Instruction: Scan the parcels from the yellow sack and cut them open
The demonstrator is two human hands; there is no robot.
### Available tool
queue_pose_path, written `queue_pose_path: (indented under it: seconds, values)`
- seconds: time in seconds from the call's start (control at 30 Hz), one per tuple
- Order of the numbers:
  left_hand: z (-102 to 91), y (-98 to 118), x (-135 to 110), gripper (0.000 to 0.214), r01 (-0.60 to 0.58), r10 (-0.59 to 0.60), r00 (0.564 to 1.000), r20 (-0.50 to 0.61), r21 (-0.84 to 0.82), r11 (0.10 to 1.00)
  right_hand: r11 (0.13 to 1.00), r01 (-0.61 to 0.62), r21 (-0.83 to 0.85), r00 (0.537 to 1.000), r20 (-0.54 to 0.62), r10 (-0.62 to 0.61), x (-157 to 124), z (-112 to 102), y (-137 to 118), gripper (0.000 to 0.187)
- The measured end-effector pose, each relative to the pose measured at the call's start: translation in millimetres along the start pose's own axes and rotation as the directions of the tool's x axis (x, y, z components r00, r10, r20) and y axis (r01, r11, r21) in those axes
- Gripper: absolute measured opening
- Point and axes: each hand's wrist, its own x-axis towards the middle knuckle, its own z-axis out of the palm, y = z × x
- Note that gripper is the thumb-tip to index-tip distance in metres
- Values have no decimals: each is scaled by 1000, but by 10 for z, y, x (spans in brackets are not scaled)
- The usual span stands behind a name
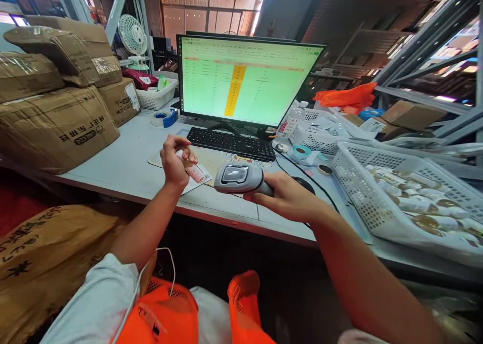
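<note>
My left hand [174, 159] is closed around a small white packet with a red-printed label [196, 174], held just above the desk in front of the keyboard [231, 143]. A grey handheld barcode scanner [237, 178] is gripped in my right hand [287, 198], its head pointing left toward the packet, a short gap apart. Behind both stands a monitor [245, 80] showing a green spreadsheet with an orange column.
A white basket [356, 183] of several wrapped tubes sits at the right, with more white baskets [320, 133] behind. Taped cardboard boxes [56, 122] crowd the left of the desk. Tape rolls [165, 117], a fan [133, 37] and an orange crate [169, 314] at my lap are present.
</note>
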Motion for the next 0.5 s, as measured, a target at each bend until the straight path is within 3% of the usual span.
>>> queue_pose_path:
  seconds: [0.13,0.5]
  values:
    - [21,-56,0,47,-24,27,996,-82,33,999,999,27,-31,999,-26,-28,9,43,-30,32]
    - [48,-89,6,51,-18,20,993,-117,23,1000,981,185,-62,981,-50,-188,32,50,-17,24]
